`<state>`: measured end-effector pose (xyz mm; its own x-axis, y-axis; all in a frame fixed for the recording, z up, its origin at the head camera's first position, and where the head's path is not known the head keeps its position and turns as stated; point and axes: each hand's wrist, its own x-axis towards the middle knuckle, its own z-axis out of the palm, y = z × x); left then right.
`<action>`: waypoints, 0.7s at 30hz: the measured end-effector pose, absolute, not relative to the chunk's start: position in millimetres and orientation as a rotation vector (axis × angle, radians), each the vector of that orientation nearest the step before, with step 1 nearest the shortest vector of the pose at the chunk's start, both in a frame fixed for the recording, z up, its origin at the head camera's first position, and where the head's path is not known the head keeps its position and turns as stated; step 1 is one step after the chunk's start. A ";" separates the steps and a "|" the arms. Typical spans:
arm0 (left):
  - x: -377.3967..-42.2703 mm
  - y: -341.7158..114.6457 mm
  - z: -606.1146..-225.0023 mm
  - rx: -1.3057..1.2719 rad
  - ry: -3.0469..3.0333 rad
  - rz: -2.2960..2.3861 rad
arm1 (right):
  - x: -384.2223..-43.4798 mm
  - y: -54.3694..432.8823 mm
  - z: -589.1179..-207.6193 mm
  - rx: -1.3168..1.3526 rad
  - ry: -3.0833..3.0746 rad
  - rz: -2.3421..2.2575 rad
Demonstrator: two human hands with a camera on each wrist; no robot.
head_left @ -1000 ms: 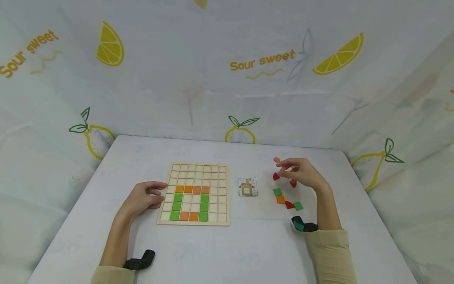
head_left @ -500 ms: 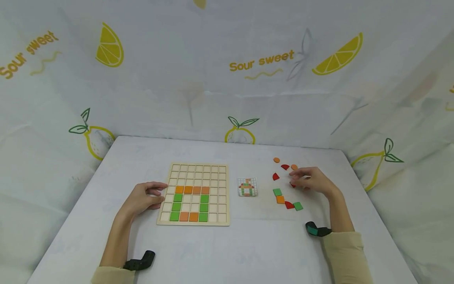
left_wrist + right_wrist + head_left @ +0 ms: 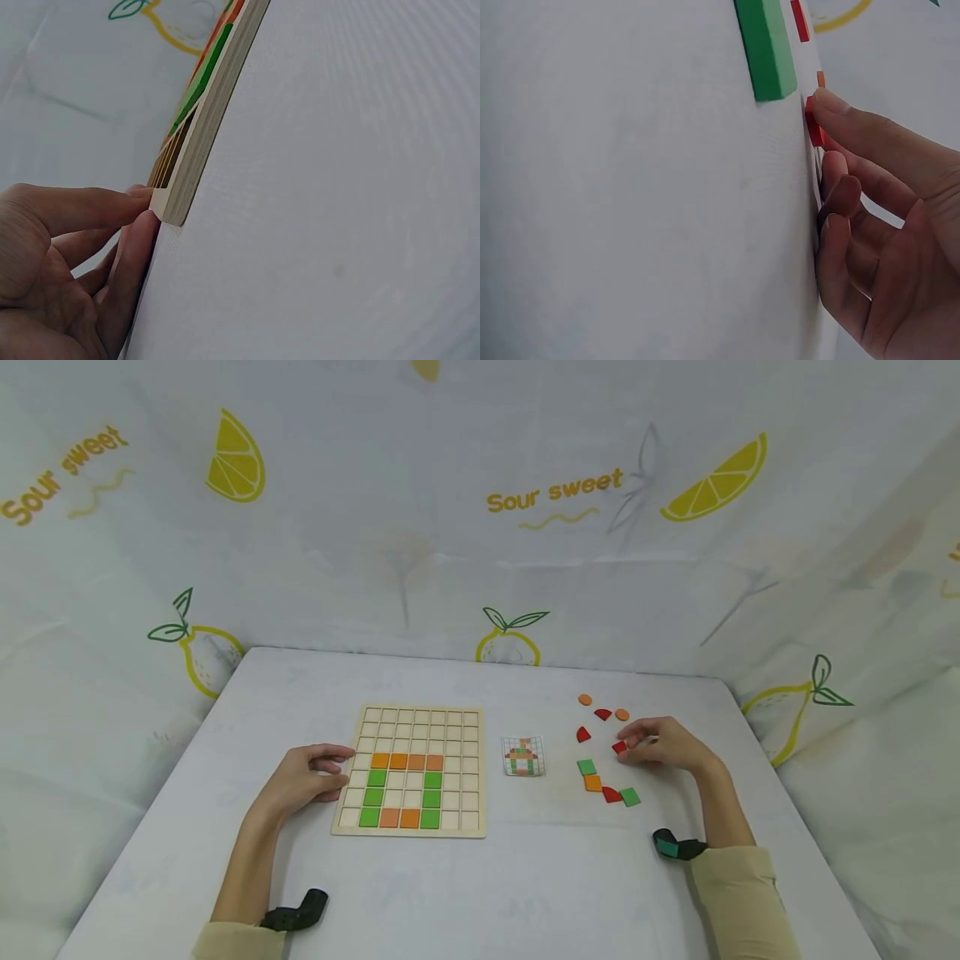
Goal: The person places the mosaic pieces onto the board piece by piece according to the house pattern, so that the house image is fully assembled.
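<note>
A wooden grid board (image 3: pixel 463 774) lies left of centre, with orange and green square tiles set in some cells. Beside its left edge is my left hand (image 3: pixel 300 777); thumb and fingertips touch that edge, and in the left wrist view the thumb (image 3: pixel 97 210) meets the board's corner. On the right, my right hand (image 3: pixel 667 745) has thumb and fingertips at a red quarter-circle tile (image 3: pixel 618 747) on the table. The right wrist view has the thumb (image 3: pixel 855 127) against this tile (image 3: pixel 814 124), the other fingers curled near the tabletop.
A small pattern card (image 3: pixel 523 756) lies right of the board. Loose tiles surround the right hand: orange circles (image 3: pixel 585 700), red quarter-circles (image 3: pixel 583 735), green squares (image 3: pixel 630 797) and an orange square (image 3: pixel 592 783). A white lemon-print cloth (image 3: pixel 420 568) hangs behind the table.
My right hand has moved right from above the upper red tiles to the rightmost red quarter-circle, uncovering an orange circle and a red tile. The left hand stays at the board.
</note>
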<state>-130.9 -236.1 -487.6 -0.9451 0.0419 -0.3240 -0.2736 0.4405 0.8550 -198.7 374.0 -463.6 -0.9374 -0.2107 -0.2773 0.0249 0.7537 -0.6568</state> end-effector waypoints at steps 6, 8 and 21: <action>-130.9 -235.7 -487.6 -0.203 2.402 1.505 | -199.2 370.4 -461.7 -0.116 2.607 -0.965; -130.8 -235.4 -487.4 -0.199 2.402 1.504 | -198.6 370.0 -460.5 -0.111 2.602 -0.959; -131.5 -236.1 -486.9 -0.212 2.386 1.506 | -198.4 367.7 -459.9 -0.088 2.602 -0.967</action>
<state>-131.5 -236.1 -486.9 -0.9406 0.0399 -0.3371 -0.2871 0.4362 0.8528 -198.4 367.7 -459.9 -0.9325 -0.1815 -0.3123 0.0664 0.7637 -0.6421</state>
